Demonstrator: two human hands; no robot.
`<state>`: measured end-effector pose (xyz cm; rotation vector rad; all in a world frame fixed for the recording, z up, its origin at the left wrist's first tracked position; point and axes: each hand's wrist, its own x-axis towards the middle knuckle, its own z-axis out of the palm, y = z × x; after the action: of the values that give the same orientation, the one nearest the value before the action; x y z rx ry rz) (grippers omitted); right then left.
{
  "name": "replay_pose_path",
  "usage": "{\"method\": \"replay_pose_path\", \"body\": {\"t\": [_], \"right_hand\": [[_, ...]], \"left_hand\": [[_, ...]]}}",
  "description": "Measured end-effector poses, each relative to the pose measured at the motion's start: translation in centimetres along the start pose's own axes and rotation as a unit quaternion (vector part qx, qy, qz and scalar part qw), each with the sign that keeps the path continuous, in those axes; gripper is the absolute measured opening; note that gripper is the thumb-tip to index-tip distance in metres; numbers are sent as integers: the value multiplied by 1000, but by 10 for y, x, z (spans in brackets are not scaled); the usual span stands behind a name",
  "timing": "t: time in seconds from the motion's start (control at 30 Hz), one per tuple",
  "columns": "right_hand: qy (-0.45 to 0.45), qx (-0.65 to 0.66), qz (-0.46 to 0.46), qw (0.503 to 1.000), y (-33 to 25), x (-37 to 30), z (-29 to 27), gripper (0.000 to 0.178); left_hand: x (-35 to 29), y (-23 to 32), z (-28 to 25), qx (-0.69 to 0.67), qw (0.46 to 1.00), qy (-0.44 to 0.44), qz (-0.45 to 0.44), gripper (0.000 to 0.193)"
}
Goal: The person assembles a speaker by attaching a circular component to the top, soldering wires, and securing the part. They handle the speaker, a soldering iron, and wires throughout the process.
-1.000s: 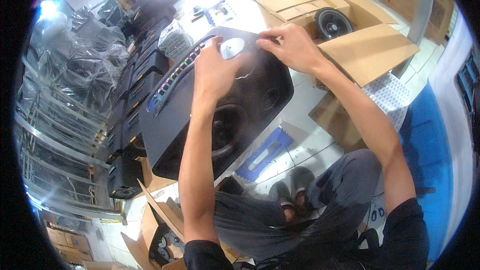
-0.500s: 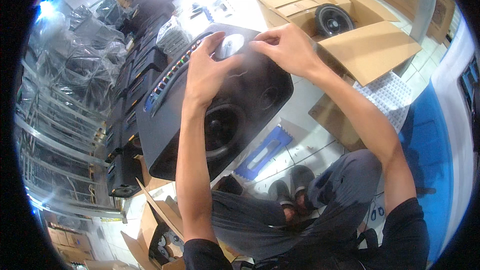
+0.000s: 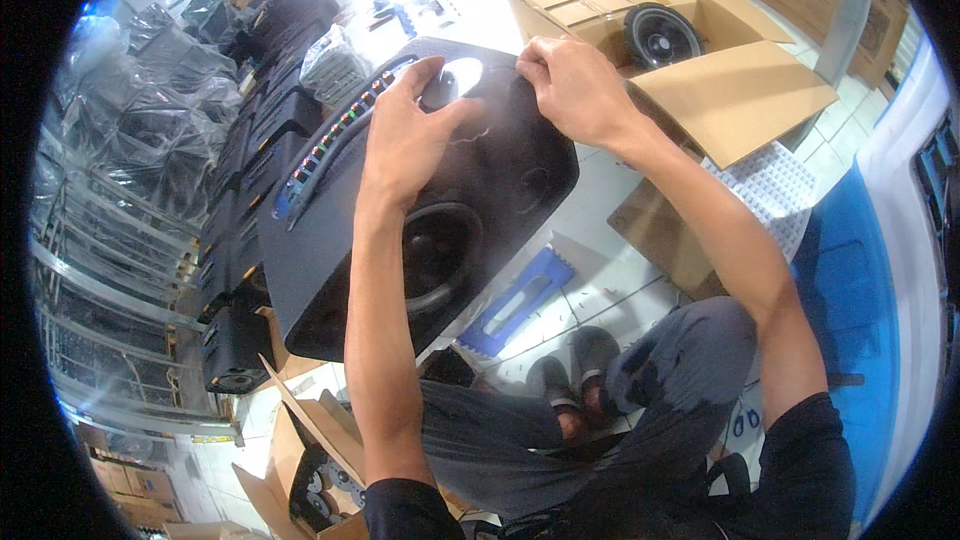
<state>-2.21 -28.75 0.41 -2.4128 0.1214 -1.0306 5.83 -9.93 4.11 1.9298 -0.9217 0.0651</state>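
Note:
A large black speaker cabinet [image 3: 330, 280] lies tilted in front of me, a round woofer [image 3: 432, 252] set in its face. Near its far end is a shiny silver round part [image 3: 462, 78]. Around the near left side of that part, my left hand [image 3: 405, 135] has its thumb and fingers spread, with no clear grip on it. My right hand [image 3: 580, 90] is at the cabinet's far right edge, its fingertips pinched together; whatever they hold is too small to make out. A thin wire [image 3: 470, 136] lies on the cabinet's face. Coloured knobs [image 3: 335, 135] line a panel along its left side.
An open carton [image 3: 735, 110] at far right holds a loose speaker driver [image 3: 662, 37]. Several black cabinets [image 3: 235, 290] stand in a row at left, beside plastic-wrapped goods [image 3: 160, 105]. A blue plastic piece [image 3: 520, 300] lies on the tiles. Another open carton [image 3: 315, 430] sits near left.
My right hand has drawn slightly away from the silver part, its fingers closing into a pinch. My left thumb has lifted off a little. The whole view has shifted slightly.

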Motion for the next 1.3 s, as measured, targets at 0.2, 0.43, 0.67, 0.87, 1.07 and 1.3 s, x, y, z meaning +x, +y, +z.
{"method": "replay_pose_path", "body": {"t": [0.2, 0.43, 0.67, 0.87, 1.07, 1.3], "right_hand": [[-25, 66, -21, 997, 2, 0, -5, 23], [-60, 96, -19, 993, -2, 16, -4, 26], [-70, 63, -8, 996, 2, 18, -1, 27], [-28, 103, -3, 994, -2, -2, -19, 31], [-91, 94, 36, 991, -31, -99, -75, 30], [-192, 96, 20, 976, -31, -158, -57, 31]], "left_hand": [[0, -3, 0, 22, 999, 8, 29, 79], [-6, 3, 2, 21, 997, 40, 57, 75], [-45, 19, -19, 73, 989, 128, -25, 47], [-78, 28, -28, 158, 968, 194, 21, 24], [-175, 80, -47, -105, 972, 212, -4, 20], [-250, 116, -30, -316, 911, -84, 253, 27]]}}
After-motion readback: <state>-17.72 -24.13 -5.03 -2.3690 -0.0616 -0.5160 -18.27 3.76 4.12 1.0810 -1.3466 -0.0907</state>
